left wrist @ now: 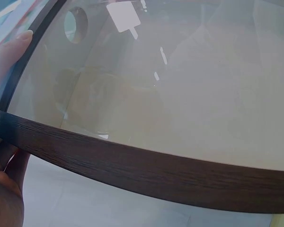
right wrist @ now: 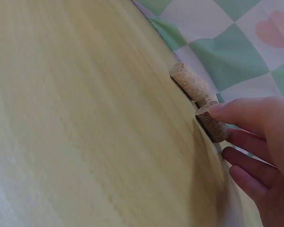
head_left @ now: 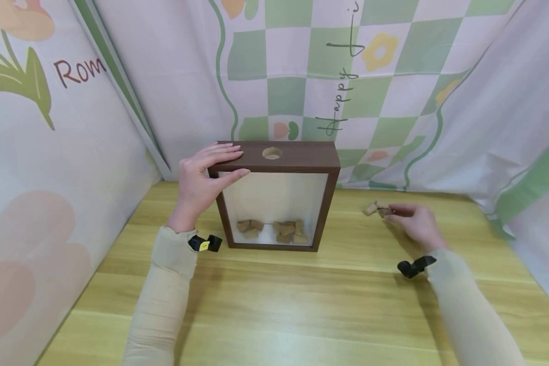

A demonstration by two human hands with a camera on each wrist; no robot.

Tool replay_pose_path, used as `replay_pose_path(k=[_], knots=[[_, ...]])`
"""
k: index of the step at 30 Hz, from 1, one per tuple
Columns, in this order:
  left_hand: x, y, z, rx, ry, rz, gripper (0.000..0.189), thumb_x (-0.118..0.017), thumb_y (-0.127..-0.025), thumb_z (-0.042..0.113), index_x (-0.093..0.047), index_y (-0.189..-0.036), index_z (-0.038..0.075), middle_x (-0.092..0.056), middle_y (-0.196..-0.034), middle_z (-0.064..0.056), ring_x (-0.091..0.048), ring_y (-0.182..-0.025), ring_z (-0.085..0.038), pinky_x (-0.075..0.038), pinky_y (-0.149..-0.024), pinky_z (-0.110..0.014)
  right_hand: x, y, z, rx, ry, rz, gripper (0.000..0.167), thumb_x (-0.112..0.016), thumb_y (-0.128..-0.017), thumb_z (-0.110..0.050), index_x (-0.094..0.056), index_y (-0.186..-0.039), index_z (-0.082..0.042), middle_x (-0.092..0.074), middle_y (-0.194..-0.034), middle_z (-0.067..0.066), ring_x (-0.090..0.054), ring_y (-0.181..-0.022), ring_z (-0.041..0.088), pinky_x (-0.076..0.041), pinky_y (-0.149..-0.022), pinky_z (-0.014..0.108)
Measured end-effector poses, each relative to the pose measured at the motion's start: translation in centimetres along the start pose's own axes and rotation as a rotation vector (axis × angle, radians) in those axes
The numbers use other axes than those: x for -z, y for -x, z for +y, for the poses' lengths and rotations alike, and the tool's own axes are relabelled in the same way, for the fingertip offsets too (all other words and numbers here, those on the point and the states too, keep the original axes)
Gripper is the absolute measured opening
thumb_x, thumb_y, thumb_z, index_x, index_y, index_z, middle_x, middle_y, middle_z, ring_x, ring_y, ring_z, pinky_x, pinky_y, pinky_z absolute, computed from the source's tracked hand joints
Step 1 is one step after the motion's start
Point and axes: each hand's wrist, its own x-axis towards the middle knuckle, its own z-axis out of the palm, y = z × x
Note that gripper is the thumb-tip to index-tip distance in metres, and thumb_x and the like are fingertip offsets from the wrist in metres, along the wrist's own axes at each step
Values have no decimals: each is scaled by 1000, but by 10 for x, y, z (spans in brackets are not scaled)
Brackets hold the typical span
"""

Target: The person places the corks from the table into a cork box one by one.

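A dark brown wooden shadow box (head_left: 308, 156) with a clear front stands upright on the table, a round hole in its top. My left hand (head_left: 200, 178) grips its top left corner, thumb on the front edge and fingers over the top. In the left wrist view the thumb lies on the frame (left wrist: 146, 165). Two small groups of corks (head_left: 290, 231) lie at the bottom inside. Right of the box, my right hand (head_left: 414, 223) pinches a cork (right wrist: 214, 126) between thumb and index finger, close over the table. A paler cork (right wrist: 191, 82) lies beside it.
The wooden table (head_left: 274, 305) runs back to a checked green and white curtain (head_left: 288, 56), close behind the box and the corks. Another printed curtain (head_left: 50, 178) hangs along the left edge. Black wrist cameras sit at both cuffs.
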Motion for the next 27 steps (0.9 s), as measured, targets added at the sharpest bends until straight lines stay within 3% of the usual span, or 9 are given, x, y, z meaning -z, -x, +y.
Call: replay_pose_path(k=[6, 13, 21, 27], knots=[[1, 1, 1, 2, -6, -8, 38, -95, -69, 5, -82, -105, 7, -75, -112, -3, -66, -115, -23, -44, -110, -39, -1, -1, 2, -8, 2, 4, 56, -72, -98, -35, -61, -137, 3, -60, -134, 27, -43, -134, 47, -30, -112, 64], [0, 0, -1, -9, 4, 4, 38, -95, -68, 4, -82, -104, 6, -76, -110, -5, -67, -114, -25, -44, -111, -40, -2, 2, 2, -1, 33, 0, 50, -73, -97, -33, -64, -132, 2, -62, -131, 26, -51, -127, 43, -38, -109, 60], [0, -2, 10, -5, -16, 2, 37, -92, -68, -3, -80, -103, 0, -75, -108, -12, -67, -113, -31, -44, -111, -41, -1, 1, 4, -24, 53, -10, 50, -74, -96, -36, -67, -128, 1, -61, -132, 28, -46, -129, 50, -29, -111, 67], [0, -4, 18, -6, -15, 3, 36, -91, -69, -5, -79, -103, -3, -75, -108, -15, -67, -112, -33, -44, -110, -42, 1, 6, 5, -4, 28, -2, 50, -73, -97, -38, -67, -130, 0, -63, -130, 26, -54, -122, 43, -42, -105, 58]])
